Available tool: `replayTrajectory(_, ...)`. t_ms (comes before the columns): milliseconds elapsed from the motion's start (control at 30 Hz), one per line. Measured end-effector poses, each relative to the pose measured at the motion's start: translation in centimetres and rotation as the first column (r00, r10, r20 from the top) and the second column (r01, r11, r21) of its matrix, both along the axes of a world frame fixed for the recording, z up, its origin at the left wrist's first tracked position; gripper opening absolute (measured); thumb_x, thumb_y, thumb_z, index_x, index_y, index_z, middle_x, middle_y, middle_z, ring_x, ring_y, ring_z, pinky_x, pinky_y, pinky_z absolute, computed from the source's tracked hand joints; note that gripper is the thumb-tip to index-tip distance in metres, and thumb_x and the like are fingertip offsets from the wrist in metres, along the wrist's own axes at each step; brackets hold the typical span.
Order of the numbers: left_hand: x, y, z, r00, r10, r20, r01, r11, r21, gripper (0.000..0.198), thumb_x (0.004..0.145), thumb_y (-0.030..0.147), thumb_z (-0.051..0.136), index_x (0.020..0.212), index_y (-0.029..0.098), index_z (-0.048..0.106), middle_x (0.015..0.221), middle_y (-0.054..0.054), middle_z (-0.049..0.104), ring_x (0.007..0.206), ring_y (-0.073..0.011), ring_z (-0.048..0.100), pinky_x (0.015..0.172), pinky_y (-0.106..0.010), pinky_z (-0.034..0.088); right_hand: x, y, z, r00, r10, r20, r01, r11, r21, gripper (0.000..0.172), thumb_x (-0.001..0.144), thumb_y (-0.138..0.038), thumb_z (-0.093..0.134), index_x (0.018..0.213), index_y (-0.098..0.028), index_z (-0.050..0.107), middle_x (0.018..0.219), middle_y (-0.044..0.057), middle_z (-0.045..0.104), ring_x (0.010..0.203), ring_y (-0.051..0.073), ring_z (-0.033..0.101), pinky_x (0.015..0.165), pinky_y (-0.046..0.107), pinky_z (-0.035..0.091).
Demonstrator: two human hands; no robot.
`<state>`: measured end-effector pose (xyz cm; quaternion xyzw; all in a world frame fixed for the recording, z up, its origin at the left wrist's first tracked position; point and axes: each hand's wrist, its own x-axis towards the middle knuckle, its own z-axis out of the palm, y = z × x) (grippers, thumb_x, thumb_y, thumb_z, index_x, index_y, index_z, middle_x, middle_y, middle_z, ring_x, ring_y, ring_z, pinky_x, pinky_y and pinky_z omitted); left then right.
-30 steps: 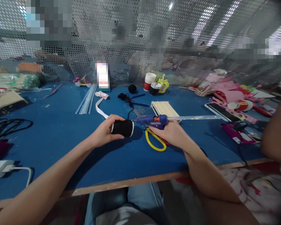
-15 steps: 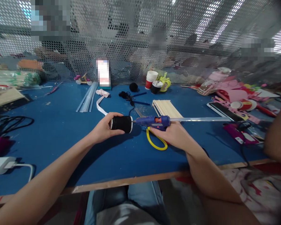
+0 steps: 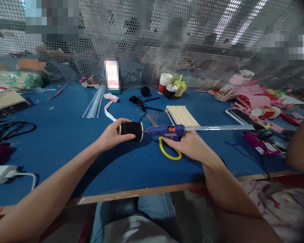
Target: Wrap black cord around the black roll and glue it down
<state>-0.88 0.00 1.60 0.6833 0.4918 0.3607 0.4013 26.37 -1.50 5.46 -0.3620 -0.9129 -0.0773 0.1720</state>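
My left hand (image 3: 113,135) is closed around a paper cup wrapped in black yarn (image 3: 130,131), which lies on its side with its white rim to the right. A strand of yarn runs from it up to a loose black tangle (image 3: 135,100). In my right hand (image 3: 191,145) is a blue glue gun (image 3: 164,131), its nozzle at the cup's rim; whether it touches I cannot tell. A long clear glue stick (image 3: 220,128) sticks out of its back. Scissors with yellow handles (image 3: 171,156) lie partly under the gun.
White ribbon (image 3: 108,113) and clear glue sticks (image 3: 94,103) lie at left. Wooden sticks (image 3: 183,115), stacked cups (image 3: 164,83) and a black-wrapped cup (image 3: 170,91) stand beyond. A purple device (image 3: 262,144) is at right, near another person's arm (image 3: 300,145).
The view has tilted slightly, so the table sits a little higher. Both hands keep their holds, and the gun's nozzle stays at the cup's rim.
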Motion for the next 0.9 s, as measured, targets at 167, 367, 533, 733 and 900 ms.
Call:
replayTrajectory(167, -0.1, 0.0, -0.1, 1.0, 0.008, -0.019, -0.008, 1.0, 0.02, 0.055, 0.063, 0.042, 0.069, 0.107, 0.018, 0.048, 0.083, -0.001, 0.055, 0.068, -0.0134, 0.052, 0.061, -0.025, 0.043, 0.1, 0.0, 0.0, 1.0, 0.003, 0.008, -0.003, 1.0, -0.031, 0.029, 0.086, -0.025, 0.039, 0.087, -0.018, 0.068, 0.065, 0.005, 0.062, 0.061, 0.016, 0.054, 0.054, 0.027, 0.035)
replayTrajectory(367, 0.0, -0.1, -0.1, 0.999, -0.03, -0.038, 0.033, 0.996, 0.077, 0.056, 0.062, 0.041, 0.071, 0.108, 0.019, 0.048, 0.081, 0.0, 0.053, 0.068, -0.013, 0.051, 0.06, -0.025, 0.043, 0.2, 0.2, -0.1, 0.982, -0.105, -0.157, 0.069, 0.973, -0.219, 0.025, 0.081, -0.035, 0.048, 0.092, -0.02, 0.066, 0.073, 0.006, 0.065, 0.071, 0.02, 0.058, 0.06, 0.029, 0.042)
replayTrajectory(533, 0.1, -0.1, -0.2, 0.998, -0.027, -0.049, 0.034, 0.991, 0.131, 0.059, 0.061, 0.039, 0.072, 0.11, 0.018, 0.047, 0.093, -0.003, 0.056, 0.075, -0.0145, 0.054, 0.066, -0.026, 0.045, 0.1, 0.3, -0.1, 0.956, -0.166, -0.242, 0.096, 0.956, -0.276, 0.025, 0.08, -0.038, 0.051, 0.091, -0.021, 0.066, 0.075, 0.005, 0.066, 0.076, 0.021, 0.06, 0.064, 0.03, 0.045)
replayTrajectory(733, -0.1, -0.1, -0.3, 0.991, -0.043, -0.128, 0.071, 0.973, 0.222, 0.058, 0.063, 0.038, 0.072, 0.111, 0.018, 0.048, 0.106, -0.007, 0.054, 0.09, -0.0191, 0.054, 0.077, -0.031, 0.044, -0.3, 0.3, 0.1, 0.952, -0.179, -0.247, 0.108, 0.955, -0.275, 0.021, 0.079, -0.034, 0.053, 0.087, -0.02, 0.066, 0.079, 0.004, 0.067, 0.077, 0.021, 0.061, 0.066, 0.031, 0.046)
replayTrajectory(900, -0.1, -0.1, -0.5, 0.984, -0.067, -0.164, 0.113, 0.95, 0.293, 0.055, 0.065, 0.037, 0.071, 0.111, 0.02, 0.047, 0.11, -0.008, 0.052, 0.096, -0.0214, 0.053, 0.082, -0.034, 0.043, -0.9, 0.4, 0.6, 0.939, -0.219, -0.264, 0.139, 0.947, -0.291, 0.017, 0.078, -0.029, 0.052, 0.079, -0.018, 0.065, 0.073, 0.004, 0.066, 0.07, 0.018, 0.06, 0.065, 0.03, 0.045)
